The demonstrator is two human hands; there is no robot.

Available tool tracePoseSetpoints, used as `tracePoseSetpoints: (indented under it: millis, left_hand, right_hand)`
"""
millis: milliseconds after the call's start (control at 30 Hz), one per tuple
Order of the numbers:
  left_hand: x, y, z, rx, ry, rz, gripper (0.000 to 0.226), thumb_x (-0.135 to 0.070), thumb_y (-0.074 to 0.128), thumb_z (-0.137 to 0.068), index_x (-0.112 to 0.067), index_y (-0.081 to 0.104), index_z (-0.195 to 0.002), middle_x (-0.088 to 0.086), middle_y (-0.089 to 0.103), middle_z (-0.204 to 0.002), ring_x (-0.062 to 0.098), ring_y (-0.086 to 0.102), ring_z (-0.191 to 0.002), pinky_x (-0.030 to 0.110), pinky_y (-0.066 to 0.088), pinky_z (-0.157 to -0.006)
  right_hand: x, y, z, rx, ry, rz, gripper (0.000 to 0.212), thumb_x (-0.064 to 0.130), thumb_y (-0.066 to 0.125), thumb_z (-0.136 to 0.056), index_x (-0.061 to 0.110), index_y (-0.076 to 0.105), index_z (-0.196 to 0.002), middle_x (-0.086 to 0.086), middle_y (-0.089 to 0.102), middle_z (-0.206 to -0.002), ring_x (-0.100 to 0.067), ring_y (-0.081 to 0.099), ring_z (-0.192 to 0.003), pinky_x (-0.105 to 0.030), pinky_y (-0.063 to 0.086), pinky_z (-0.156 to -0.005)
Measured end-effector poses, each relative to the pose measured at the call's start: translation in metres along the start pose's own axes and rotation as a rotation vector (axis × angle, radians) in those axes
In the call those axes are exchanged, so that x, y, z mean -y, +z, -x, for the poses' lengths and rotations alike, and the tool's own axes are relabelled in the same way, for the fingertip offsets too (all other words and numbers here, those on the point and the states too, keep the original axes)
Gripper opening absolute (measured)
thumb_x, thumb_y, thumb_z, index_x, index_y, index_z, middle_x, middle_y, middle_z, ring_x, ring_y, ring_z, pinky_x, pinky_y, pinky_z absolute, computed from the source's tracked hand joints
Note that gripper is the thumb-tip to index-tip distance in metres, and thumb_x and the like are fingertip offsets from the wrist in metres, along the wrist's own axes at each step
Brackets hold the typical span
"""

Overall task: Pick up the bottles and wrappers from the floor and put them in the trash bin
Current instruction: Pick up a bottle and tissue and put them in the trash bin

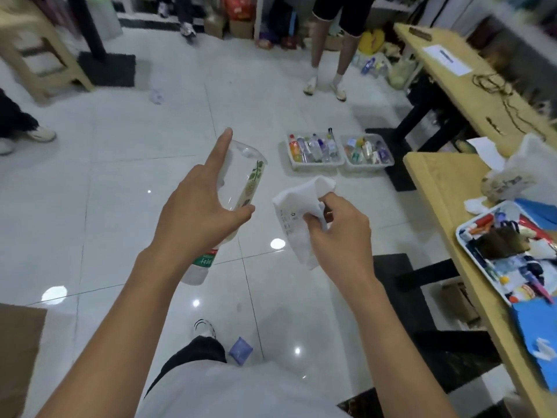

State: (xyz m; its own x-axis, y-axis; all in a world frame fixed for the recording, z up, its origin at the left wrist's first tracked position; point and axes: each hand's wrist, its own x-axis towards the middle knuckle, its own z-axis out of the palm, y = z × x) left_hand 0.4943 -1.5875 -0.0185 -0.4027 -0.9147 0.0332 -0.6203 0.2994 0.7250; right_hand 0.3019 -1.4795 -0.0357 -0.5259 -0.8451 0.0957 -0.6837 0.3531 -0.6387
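Two hands, both loaded. Left hand (199, 212): thumb clamped on a clear bottle (251, 179) held above the floor (120, 182), index finger straight along its side; a green-labelled bottle (200, 268) stuck out below the palm. Right hand (337, 230): fingers (313, 220) pinched a crumpled white wrapper (297, 206), just beside the clear bottle. Floor: purple wrapper (240, 350) by a shoe (205, 327); pale wrapper (156, 96) far off; two trays (316, 166) of bottles beside a table (437, 182).

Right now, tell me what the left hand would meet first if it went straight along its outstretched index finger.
Nothing near: the left hand, holding a clear plastic bottle, points over bare floor tiles. The way looks free up to the bags at the far wall, though depth is unclear.
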Motion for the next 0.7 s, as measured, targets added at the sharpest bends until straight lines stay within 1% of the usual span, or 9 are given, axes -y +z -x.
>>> tracePoseSetpoints:
  millis: [100, 200, 233, 333, 467, 533, 633, 700]
  left_hand:
    - [0.027, -0.034, -0.016, -0.076, -0.061, 0.021, 0.11, -0.045, 0.077, -0.077, -0.065, -0.006, -0.146, 0.001, 0.056, -0.11, 0.022, 0.057, -0.097, 0.047, 0.054, -0.084]
    - [0.054, -0.068, -0.027, -0.145, -0.106, 0.035, 0.11, -0.045, 0.077, -0.077, -0.066, -0.006, -0.146, 0.001, 0.056, -0.116, 0.022, 0.057, -0.1, 0.048, 0.054, -0.086]
    - [0.062, -0.079, -0.03, -0.169, -0.12, 0.041, 0.11, -0.045, 0.078, -0.077, -0.066, -0.006, -0.146, 0.001, 0.056, -0.119, 0.022, 0.057, -0.101, 0.048, 0.054, -0.086]
    - [0.086, -0.108, -0.031, -0.239, -0.158, 0.043, 0.111, -0.045, 0.079, -0.077, -0.064, -0.006, -0.147, -0.001, 0.056, -0.124, 0.021, 0.057, -0.104, 0.046, 0.054, -0.086]
    - [0.117, -0.138, -0.02, -0.323, -0.228, 0.029, 0.112, -0.046, 0.078, -0.077, -0.064, -0.007, -0.147, 0.0, 0.056, -0.12, 0.021, 0.056, -0.1, 0.042, 0.052, -0.083]
    - [0.13, -0.151, -0.011, -0.374, -0.285, 0.032, 0.111, -0.046, 0.078, -0.077, -0.066, -0.007, -0.146, 0.001, 0.057, -0.117, 0.022, 0.056, -0.1, 0.044, 0.053, -0.084]
    - [0.148, -0.166, 0.007, -0.443, -0.377, 0.01, 0.112, -0.047, 0.078, -0.076, -0.066, -0.008, -0.146, 0.003, 0.057, -0.118, 0.024, 0.058, -0.104, 0.046, 0.054, -0.086]
    - [0.158, -0.175, 0.023, -0.5, -0.45, 0.005, 0.112, -0.047, 0.078, -0.077, -0.065, -0.008, -0.146, 0.002, 0.057, -0.114, 0.023, 0.057, -0.103, 0.046, 0.054, -0.086]
  right_hand:
    - [0.044, 0.026, -0.032, 0.031, -0.084, -0.007, 0.015, 0.023, 0.062, -0.095, 0.026, 0.064, -0.11, 0.009, 0.066, -0.099, -0.01, 0.062, -0.089, -0.024, 0.052, -0.07]
    - [0.086, 0.055, -0.055, 0.075, -0.14, -0.015, 0.017, 0.023, 0.062, -0.094, 0.027, 0.064, -0.11, 0.009, 0.066, -0.1, -0.012, 0.063, -0.089, -0.037, 0.057, -0.074]
    - [0.099, 0.064, -0.061, 0.094, -0.164, -0.017, 0.018, 0.023, 0.061, -0.093, 0.028, 0.064, -0.11, 0.01, 0.066, -0.099, -0.013, 0.063, -0.089, -0.04, 0.057, -0.074]
    - [0.133, 0.092, -0.075, 0.141, -0.236, -0.024, 0.021, 0.023, 0.06, -0.092, 0.029, 0.064, -0.111, 0.013, 0.066, -0.099, -0.011, 0.063, -0.09, -0.04, 0.057, -0.076]
    - [0.17, 0.126, -0.085, 0.203, -0.314, -0.043, 0.018, 0.023, 0.058, -0.089, 0.027, 0.064, -0.106, 0.011, 0.067, -0.094, -0.013, 0.063, -0.086, -0.04, 0.057, -0.075]
    - [0.187, 0.142, -0.087, 0.249, -0.377, -0.05, 0.015, 0.024, 0.057, -0.089, 0.026, 0.063, -0.103, 0.01, 0.066, -0.092, -0.014, 0.062, -0.084, -0.041, 0.056, -0.073]
    - [0.214, 0.167, -0.088, 0.326, -0.475, -0.049, 0.016, 0.025, 0.058, -0.09, 0.026, 0.063, -0.106, 0.01, 0.066, -0.093, -0.013, 0.062, -0.084, -0.04, 0.056, -0.073]
    - [0.233, 0.184, -0.087, 0.39, -0.538, -0.062, 0.016, 0.024, 0.059, -0.091, 0.026, 0.064, -0.106, 0.01, 0.066, -0.095, -0.013, 0.063, -0.085, -0.04, 0.057, -0.073]
